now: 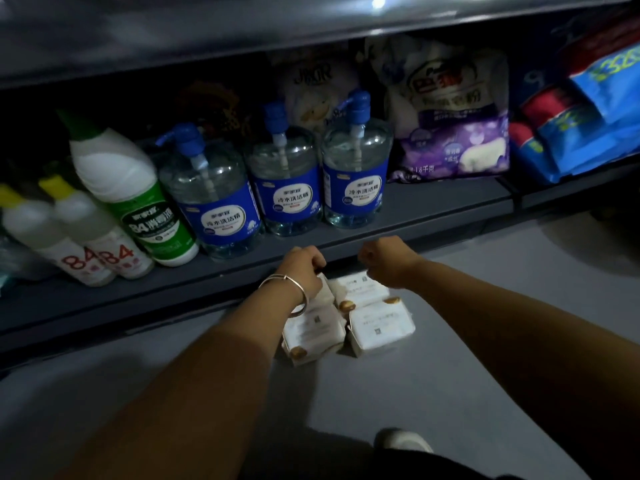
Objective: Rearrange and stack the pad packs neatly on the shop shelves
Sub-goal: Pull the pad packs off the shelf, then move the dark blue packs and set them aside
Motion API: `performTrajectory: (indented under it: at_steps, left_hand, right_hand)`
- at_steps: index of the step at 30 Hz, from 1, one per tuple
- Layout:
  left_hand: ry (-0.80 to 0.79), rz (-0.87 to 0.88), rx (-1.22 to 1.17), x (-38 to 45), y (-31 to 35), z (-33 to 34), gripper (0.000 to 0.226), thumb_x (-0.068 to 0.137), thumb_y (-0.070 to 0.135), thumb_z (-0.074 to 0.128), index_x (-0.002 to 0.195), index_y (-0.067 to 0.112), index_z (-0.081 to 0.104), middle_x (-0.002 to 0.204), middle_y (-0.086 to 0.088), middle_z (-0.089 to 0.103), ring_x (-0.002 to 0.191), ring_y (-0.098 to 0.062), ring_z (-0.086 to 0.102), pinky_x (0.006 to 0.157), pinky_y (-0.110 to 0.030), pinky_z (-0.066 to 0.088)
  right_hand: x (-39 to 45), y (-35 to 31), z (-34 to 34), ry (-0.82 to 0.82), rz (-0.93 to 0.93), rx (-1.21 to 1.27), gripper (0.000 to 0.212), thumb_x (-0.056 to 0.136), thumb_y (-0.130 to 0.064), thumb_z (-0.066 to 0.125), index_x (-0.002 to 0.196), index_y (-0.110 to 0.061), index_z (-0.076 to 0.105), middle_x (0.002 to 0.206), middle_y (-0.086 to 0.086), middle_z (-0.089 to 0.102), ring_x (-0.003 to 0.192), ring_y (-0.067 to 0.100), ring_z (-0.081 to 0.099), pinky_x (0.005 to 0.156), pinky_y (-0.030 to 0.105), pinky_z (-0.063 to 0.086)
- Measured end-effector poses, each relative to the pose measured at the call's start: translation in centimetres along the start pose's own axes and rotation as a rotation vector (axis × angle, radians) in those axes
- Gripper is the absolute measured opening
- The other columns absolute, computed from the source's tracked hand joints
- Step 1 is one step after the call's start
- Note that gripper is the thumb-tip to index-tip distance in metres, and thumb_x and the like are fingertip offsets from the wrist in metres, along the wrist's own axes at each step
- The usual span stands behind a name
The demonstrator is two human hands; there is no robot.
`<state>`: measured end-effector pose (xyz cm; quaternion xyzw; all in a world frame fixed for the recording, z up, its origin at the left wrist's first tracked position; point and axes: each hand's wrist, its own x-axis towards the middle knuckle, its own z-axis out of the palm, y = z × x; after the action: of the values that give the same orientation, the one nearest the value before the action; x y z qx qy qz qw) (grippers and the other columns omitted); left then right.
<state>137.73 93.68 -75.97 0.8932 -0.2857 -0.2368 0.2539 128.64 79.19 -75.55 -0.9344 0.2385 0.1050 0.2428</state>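
Several white pad packs lie clustered on the grey floor, just in front of the bottom shelf [242, 278]. Two are at the front, one on the left [311, 332] and one on the right [381, 327]. Behind the right one is another pack [360, 289]. My left hand [301, 268], with a silver bangle on the wrist, curls its fingers over the top edge of the back left pack [325, 289]. My right hand [382, 258] is curled into a fist right above the back right pack. Its fingertips are hidden, so a grip is unclear.
The bottom shelf carries three clear pump bottles with blue labels [287, 188], a green-labelled bleach bottle [138, 202] and white "84" bottles [86, 244]. A purple detergent bag [453, 133] and blue bags [588, 109] are at the right. My shoe [403, 441] rests on the floor.
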Motion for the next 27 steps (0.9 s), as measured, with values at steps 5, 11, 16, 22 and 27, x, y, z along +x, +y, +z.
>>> performTrajectory:
  at_steps: [5,11,16,22,27]
  left_hand:
    - [0.015,0.017,-0.026,1.6,0.8,-2.7,0.031,0.081,-0.009,0.051,0.103,0.010,0.060,0.113,-0.011,0.055,0.100,-0.024,0.057,0.088,-0.027,0.047]
    - [0.079,0.118,0.057,1.2,4.1,-5.5,0.031,0.081,-0.008,0.054,0.107,0.008,0.060,0.113,-0.011,0.058,0.103,-0.025,0.057,0.090,-0.028,0.046]
    - [0.271,0.201,0.049,-2.4,7.5,-9.7,0.024,0.085,0.005,0.060,0.109,0.009,0.063,0.107,-0.010,0.064,0.102,-0.025,0.060,0.084,-0.025,0.044]
    - [0.402,0.302,0.158,-5.6,10.2,-18.4,0.028,0.079,0.000,0.060,0.105,0.005,0.064,0.108,-0.015,0.059,0.100,-0.029,0.059,0.085,-0.026,0.042]
    - [0.522,0.314,0.201,-6.9,11.0,-25.6,0.028,0.079,0.003,0.064,0.107,0.007,0.063,0.115,-0.011,0.055,0.099,-0.029,0.058,0.090,-0.028,0.043]
  right_hand:
    - [2.0,-2.2,-2.2,-0.038,-0.008,-0.054,0.034,0.084,0.001,0.057,0.117,-0.009,0.060,0.118,0.012,0.060,0.106,0.027,0.058,0.087,0.031,0.051]
    - [1.1,-4.9,-6.0,0.093,-0.126,-0.143,0.027,0.084,-0.003,0.055,0.110,-0.006,0.062,0.113,0.016,0.061,0.105,0.032,0.056,0.087,0.036,0.049]
    - [-2.6,-8.4,-11.1,0.323,-0.207,-0.135,0.027,0.084,-0.005,0.056,0.110,-0.004,0.063,0.108,0.020,0.063,0.102,0.037,0.059,0.086,0.043,0.051]
    - [-5.1,-14.2,-18.1,0.447,-0.321,-0.171,0.023,0.085,-0.015,0.060,0.107,-0.011,0.066,0.108,0.015,0.066,0.100,0.033,0.060,0.083,0.038,0.050]
    - [-5.4,-18.8,-22.9,0.527,-0.370,-0.206,0.036,0.083,-0.020,0.064,0.118,-0.011,0.061,0.120,0.012,0.059,0.111,0.029,0.054,0.089,0.033,0.042]
